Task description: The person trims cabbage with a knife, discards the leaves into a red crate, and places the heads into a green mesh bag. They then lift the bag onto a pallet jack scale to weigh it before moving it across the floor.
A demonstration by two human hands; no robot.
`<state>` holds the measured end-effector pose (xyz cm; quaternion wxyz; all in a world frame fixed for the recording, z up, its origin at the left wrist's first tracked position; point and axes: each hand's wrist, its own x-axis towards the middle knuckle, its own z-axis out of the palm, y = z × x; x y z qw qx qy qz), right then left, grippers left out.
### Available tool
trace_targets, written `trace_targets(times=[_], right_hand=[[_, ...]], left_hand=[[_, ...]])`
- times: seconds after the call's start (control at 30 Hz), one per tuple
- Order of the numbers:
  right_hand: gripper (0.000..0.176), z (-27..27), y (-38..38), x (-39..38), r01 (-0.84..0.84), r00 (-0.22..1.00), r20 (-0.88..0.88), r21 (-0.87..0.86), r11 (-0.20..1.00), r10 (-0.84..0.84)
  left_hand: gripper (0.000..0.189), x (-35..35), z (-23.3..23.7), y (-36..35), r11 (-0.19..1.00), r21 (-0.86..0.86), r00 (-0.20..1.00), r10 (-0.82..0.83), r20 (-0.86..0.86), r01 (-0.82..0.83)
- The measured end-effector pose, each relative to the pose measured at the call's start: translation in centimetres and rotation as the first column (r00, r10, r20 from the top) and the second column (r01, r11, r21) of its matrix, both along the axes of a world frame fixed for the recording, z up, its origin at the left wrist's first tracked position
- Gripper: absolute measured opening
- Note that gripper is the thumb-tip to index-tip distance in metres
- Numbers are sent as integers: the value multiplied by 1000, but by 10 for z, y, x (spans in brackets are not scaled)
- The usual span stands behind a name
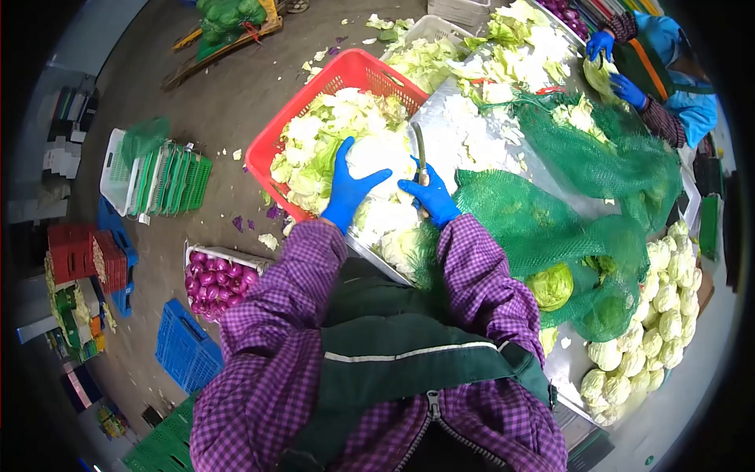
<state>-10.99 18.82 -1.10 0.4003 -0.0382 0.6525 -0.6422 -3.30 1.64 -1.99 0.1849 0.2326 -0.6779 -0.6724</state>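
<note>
"Concrete floor (212,102), grey and strewn with leaf scraps, lay around a steel table (560,370). Did you note that first?"

"Yes. And the person stood at the table's near edge, in a purple checked jacket and blue gloves. Where was the cabbage head (381,153)?"

"On the table's edge, just beside the red basket (295,106), which was heaped with loose pale leaves. The left hand (346,189) cupped it from the basket side, fingers curled round its curve and thumb stretched across the front."

"And the right hand (429,197)?"

"Closed round the handle of a knife (421,153), the blade pointing up and away from the person, right against the head's other side (whether the edge was actually in the leaf, one could not tell)."

"What lay about them?"

"Green net sacks (550,212) sprawled over the table to the right, with whole cabbages showing through the mesh. Beyond them a heap of trimmed cabbages (661,315) ran along the table's right-hand edge. More cut leaves covered the far end."

"Anyone else?"

"A co-worker's gloved hands (602,43) at the far corner, also blue, gripped another cabbage (599,75)."

"And down on the floor?"

"A crate of red onions (216,279) sat to the person's left, with a blue crate (185,346) nearer still, both well apart from the basket."
</note>
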Motion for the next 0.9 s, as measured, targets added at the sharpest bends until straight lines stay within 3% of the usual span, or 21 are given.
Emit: trace_targets(times=[0.07, 0.1, 0.13, 0.17, 0.2, 0.23, 0.27, 0.3, 0.33, 0.37, 0.4, 0.47, 0.5, 0.53, 0.57, 0.6, 0.67, 0.7, 0.8, 0.9], right_hand=[[71, 2, 2, 1, -38, 999, -25, 75, 996, 40], [67, 3, 2, 6, -18, 980, -192, 125, 992, 42], [67, 5, 6, 9, -13, 980, -194, 130, 991, 39], [64, 12, 10, 12, 32, 911, -411, 160, 987, 37], [60, 19, 16, 16, 75, 799, -599, 187, 980, 53], [55, 37, 17, 15, 65, 740, -667, 191, 979, 81], [55, 32, 19, 12, 67, 738, -669, 195, 979, 83], [56, 23, 22, 5, -10, 737, -660, 206, 979, 146], [58, 14, 25, -2, -86, 731, -649, 218, 972, 210], [59, 12, 25, -6, -127, 633, -729, 234, 964, 260], [59, 9, 28, -7, -133, 636, -725, 235, 963, 265], [59, 34, 23, -14, -148, 543, -710, 446, 883, 450], [59, 46, 23, -17, -154, 544, -706, 448, 881, 454], [60, 56, 21, -22, -223, 465, -704, 494, 840, 537], [60, 60, 18, -25, -287, 379, -696, 539, 792, 610], [60, 58, 15, -26, -293, 379, -694, 538, 790, 613], [62, 57, 12, -32, -231, 212, -720, 620, 750, 661], [62, 54, 10, -36, -232, 209, -720, 621, 749, 662], [56, 48, 8, -43, -160, 275, -721, 618, 770, 636], [44, 50, -5, -56, 24, 688, -635, 502, 864, 350]], left_hand=[[92, -2, 20, -15, 998, 34, 997, -63, 36, 62], [92, -4, 30, -22, 977, 43, 976, -210, 55, 208], [92, -5, 39, -25, 934, 61, 932, -355, 78, 351], [90, -7, 47, -27, 905, -27, 903, -420, 90, 424], [90, -8, 47, -24, 905, -10, 902, -422, 93, 424], [88, -6, 45, -19, 936, -114, 936, -312, 166, 332], [86, -10, 45, -18, 940, -239, 958, -194, 212, 243], [90, -8, 13, -25, 918, -337, 972, -156, 177, 208], [90, -9, 15, -18, 917, -339, 973, -161, 166, 210], [92, -3, 18, -6, 972, -124, 977, -190, 91, 201], [95, 5, 21, 4, 976, 100, 980, -197, 21, 194], [100, 0, 23, 3, 979, 76, 981, -192, 3, 191], [103, -4, 23, 1, 977, 2, 975, -214, 52, 214], [105, -7, 24, -2, 969, -71, 967, -230, 105, 238], [107, -12, 25, -8, 959, -74, 950, -258, 176, 274], [107, -15, 26, -13, 960, -72, 950, -254, 180, 270], [106, -21, 35, -18, 911, 154, 904, -404, 138, 383], [106, -23, 29, -20, 913, -3, 899, -401, 176, 408], [107, -25, 43, -10, 917, -35, 883, -371, 286, 397], [106, -20, 25, -12, 918, -63, 908, -374, 187, 391]])
